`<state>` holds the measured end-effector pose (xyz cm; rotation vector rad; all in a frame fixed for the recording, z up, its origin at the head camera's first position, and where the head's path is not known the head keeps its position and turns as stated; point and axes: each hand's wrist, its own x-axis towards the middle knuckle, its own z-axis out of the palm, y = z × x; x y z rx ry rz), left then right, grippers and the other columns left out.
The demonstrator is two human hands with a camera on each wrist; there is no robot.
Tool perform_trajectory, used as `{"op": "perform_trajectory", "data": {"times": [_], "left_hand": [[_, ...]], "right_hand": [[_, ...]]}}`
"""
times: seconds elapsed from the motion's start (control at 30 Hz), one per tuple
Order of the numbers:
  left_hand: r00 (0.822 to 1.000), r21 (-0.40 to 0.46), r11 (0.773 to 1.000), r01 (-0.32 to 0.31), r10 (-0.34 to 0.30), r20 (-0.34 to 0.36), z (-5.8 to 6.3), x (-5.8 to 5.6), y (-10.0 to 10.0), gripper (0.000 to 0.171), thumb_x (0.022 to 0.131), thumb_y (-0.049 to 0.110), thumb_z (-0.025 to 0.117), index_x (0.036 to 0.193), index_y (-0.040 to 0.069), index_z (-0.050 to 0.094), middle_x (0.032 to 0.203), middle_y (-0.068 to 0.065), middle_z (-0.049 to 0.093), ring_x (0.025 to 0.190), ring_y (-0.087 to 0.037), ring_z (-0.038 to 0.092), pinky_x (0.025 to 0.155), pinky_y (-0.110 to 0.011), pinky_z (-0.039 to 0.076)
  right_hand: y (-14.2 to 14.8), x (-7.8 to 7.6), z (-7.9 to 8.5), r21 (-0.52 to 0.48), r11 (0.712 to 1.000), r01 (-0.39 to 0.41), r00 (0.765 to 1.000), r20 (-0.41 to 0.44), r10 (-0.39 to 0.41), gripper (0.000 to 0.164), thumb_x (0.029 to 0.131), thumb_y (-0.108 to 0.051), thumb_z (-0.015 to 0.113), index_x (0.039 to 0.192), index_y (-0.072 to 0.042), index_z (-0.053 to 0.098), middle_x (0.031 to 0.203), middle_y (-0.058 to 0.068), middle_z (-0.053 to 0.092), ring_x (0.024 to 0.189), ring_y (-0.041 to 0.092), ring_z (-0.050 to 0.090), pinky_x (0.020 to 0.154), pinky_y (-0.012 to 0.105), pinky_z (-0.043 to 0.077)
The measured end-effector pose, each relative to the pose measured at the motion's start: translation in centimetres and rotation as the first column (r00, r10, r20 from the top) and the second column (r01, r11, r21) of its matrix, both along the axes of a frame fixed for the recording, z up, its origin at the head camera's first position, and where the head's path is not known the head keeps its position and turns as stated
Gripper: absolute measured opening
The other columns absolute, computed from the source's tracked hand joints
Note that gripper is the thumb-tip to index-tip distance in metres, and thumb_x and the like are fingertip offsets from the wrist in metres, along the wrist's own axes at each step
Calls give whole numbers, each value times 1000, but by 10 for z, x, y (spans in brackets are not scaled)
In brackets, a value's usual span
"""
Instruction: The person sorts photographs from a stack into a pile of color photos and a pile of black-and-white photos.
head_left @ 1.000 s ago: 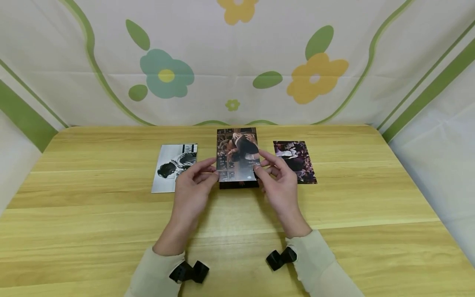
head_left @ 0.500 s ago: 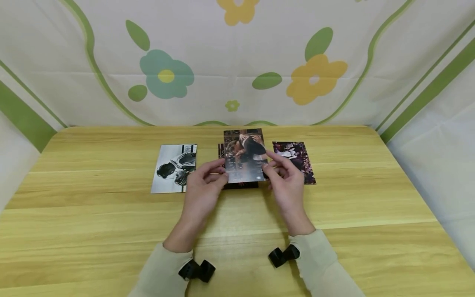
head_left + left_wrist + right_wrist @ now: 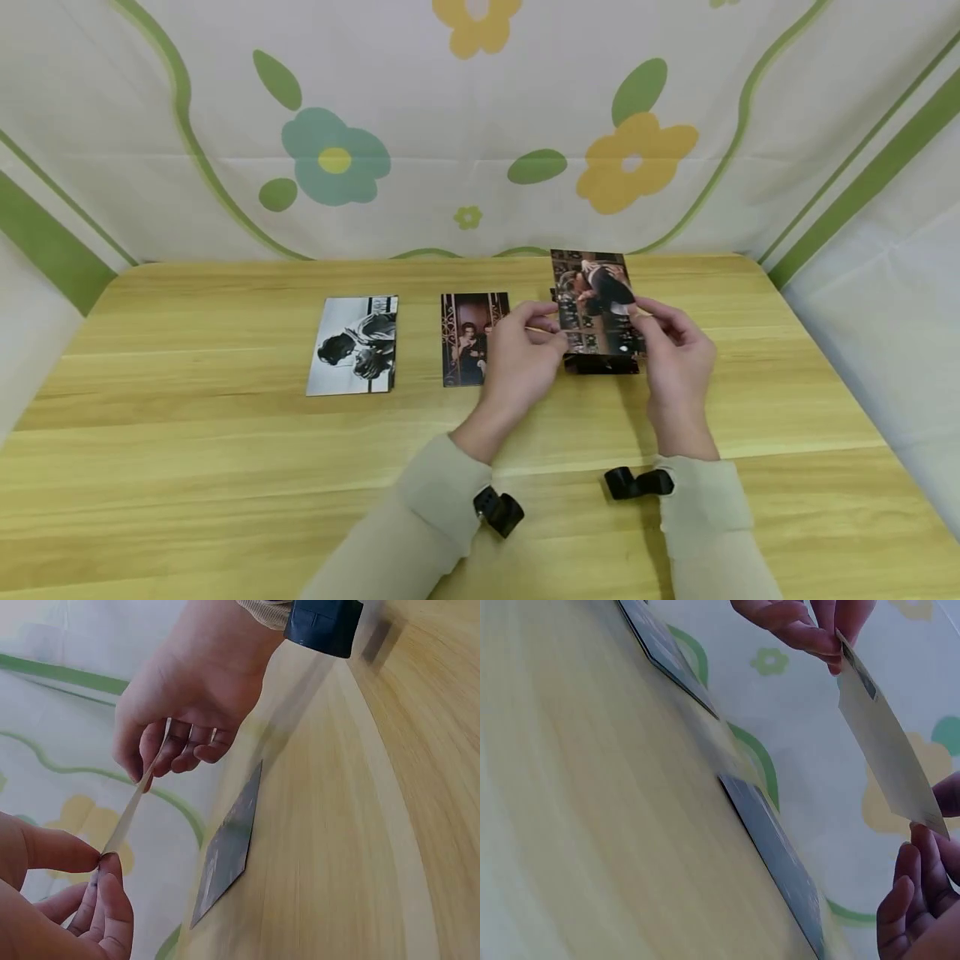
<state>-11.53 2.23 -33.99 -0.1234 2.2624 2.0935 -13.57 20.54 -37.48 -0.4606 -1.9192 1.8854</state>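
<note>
- We judge a slip the likeliest fault; the held photo [image 3: 592, 292] is raised between the left hand [image 3: 523, 358] and the right hand [image 3: 681, 362], gripped only near its edges, so one loosened pinch could drop that side askew;
- We would also watch for a crease; the held photo looks slightly bowed in the right wrist view, and more inward squeeze from both hands could bend it further;
- Beneath the space between the hands, a dark photo [image 3: 600, 365] lies on the table [image 3: 225, 483]; we see a gap above it, and an uneven lowering could push it out of line;
- The left hand pinches one side of the held photo between thumb and curled fingers; a middle photo [image 3: 467, 342] lies partly hidden behind it, and a low wrist could nudge that;
- The right hand pinches the opposite side, its fingers bent and bunched; we cannot tell how firmly either hand presses;
- Farther left of the left hand we see a black-and-white photo [image 3: 352, 346], well apart from both hands.
</note>
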Motion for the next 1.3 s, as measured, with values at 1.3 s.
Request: {"op": "perform_trajectory", "data": {"times": [1.3], "left_hand": [[1000, -333, 943, 9, -3, 17, -38, -11, 32, 41, 90, -9, 65, 130, -5, 71, 105, -13, 68, 88, -17, 59, 81, -34, 57]], "right_hand": [[26, -4, -19, 543, 812, -214, 924, 382, -12, 28, 97, -27, 78, 120, -12, 83, 103, 7, 81, 77, 2, 62, 67, 16, 48]]}}
